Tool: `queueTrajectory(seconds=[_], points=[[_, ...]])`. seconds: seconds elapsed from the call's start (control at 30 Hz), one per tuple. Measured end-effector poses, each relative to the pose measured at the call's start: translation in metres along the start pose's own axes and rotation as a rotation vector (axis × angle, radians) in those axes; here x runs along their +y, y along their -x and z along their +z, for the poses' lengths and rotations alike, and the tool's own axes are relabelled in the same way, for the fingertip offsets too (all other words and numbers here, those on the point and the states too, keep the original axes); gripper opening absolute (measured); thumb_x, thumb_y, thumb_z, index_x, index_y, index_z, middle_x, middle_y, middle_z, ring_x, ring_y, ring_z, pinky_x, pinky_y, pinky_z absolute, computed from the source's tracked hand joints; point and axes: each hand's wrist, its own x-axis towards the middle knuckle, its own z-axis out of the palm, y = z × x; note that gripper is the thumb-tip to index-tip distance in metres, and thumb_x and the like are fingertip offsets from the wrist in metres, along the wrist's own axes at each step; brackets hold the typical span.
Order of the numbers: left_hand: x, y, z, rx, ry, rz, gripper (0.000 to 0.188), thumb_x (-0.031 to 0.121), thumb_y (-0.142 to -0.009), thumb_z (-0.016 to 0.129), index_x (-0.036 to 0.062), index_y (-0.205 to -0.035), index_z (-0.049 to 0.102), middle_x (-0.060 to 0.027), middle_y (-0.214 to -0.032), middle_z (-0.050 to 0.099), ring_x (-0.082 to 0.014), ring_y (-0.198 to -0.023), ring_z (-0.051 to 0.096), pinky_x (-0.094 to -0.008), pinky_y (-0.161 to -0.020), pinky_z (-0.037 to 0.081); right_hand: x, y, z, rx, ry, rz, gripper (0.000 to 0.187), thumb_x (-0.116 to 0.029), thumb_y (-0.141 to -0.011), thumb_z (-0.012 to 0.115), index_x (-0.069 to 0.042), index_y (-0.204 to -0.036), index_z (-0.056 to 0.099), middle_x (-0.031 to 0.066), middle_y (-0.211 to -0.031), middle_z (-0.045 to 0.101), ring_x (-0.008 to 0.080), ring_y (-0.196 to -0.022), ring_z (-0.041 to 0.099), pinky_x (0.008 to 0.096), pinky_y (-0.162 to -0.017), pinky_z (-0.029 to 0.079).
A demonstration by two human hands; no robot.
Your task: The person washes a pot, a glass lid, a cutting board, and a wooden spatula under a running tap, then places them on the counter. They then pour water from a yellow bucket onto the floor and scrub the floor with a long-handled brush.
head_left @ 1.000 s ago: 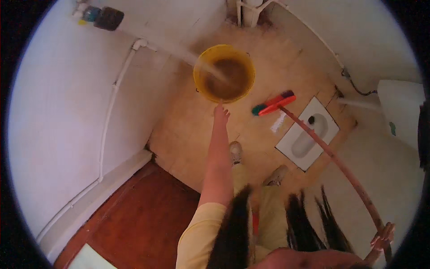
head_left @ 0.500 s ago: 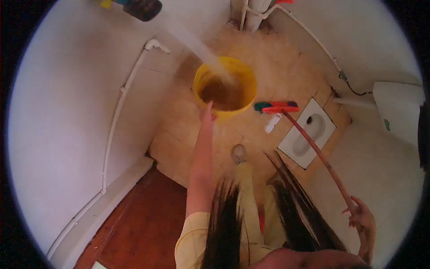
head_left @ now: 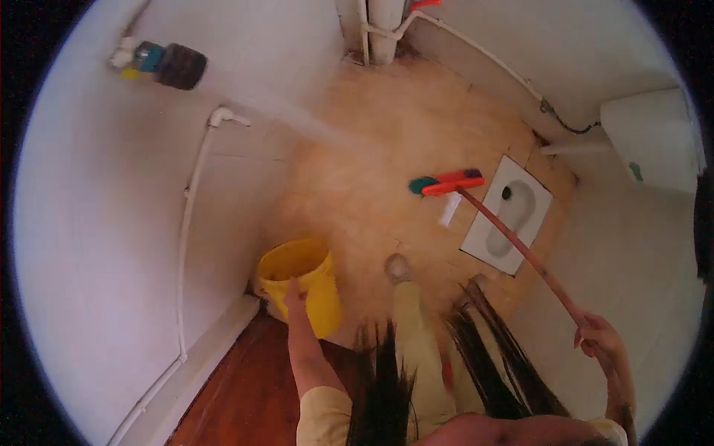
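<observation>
My left hand (head_left: 295, 291) grips the near rim of a yellow bucket (head_left: 321, 301). The bucket is at the left, close to the wall and the brown-red floor edge; its mouth faces up and its inside is too dim to read. My right hand (head_left: 601, 338) is closed round the long wooden handle of a floor brush (head_left: 513, 238). The brush has a red head with green and dark bristles, which is down on the tan tiles beside the squat toilet (head_left: 515, 215). From a dark-ended tap (head_left: 182, 67) on the left wall, a spray of water pours toward the floor.
A white pipe (head_left: 191, 201) runs down the left wall, and others cross the far wall. A white cistern (head_left: 647, 134) hangs at the right. A small white object (head_left: 450, 210) lies by the brush head. Brown-red flooring (head_left: 245, 379) lies at lower left.
The bucket has moved out of the water stream, toward me and left, with my left hand still on its rim. Water now falls past it onto the tiles. My right hand keeps the brush handle.
</observation>
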Motion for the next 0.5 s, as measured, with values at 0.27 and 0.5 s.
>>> queueTrajectory(seconds=[0.27, 0.5], points=[[0.003, -0.085, 0.025, 0.131, -1.578, 0.510, 0.055, 0.039, -0.071, 0.068, -0.0055, -0.100, 0.053, -0.0098, -0.086, 0.059, -0.0155, -0.062, 0.052, -0.0298, -0.047, 0.041, 0.014, -0.008, 0.012, 0.024, -0.029, 0.081, 0.065, -0.014, -0.064, 0.068, 0.002, -0.120, 0.041, 0.0120, -0.064, 0.056, 0.0111, -0.036, 0.042, 0.0222, -0.031, 0.031], [-0.024, -0.080, 0.075, 0.428, -1.632, 0.962, 0.067, 0.048, -0.058, 0.074, -0.0054, -0.094, 0.054, -0.0113, -0.067, 0.060, -0.0237, -0.058, 0.055, -0.0365, -0.055, 0.044, 0.018, -0.014, 0.017, 0.010, -0.051, 0.039, 0.065, -0.011, -0.063, 0.067, 0.000, -0.122, 0.041, 0.0120, -0.072, 0.057, 0.0091, -0.039, 0.041, 0.0214, -0.034, 0.031]])
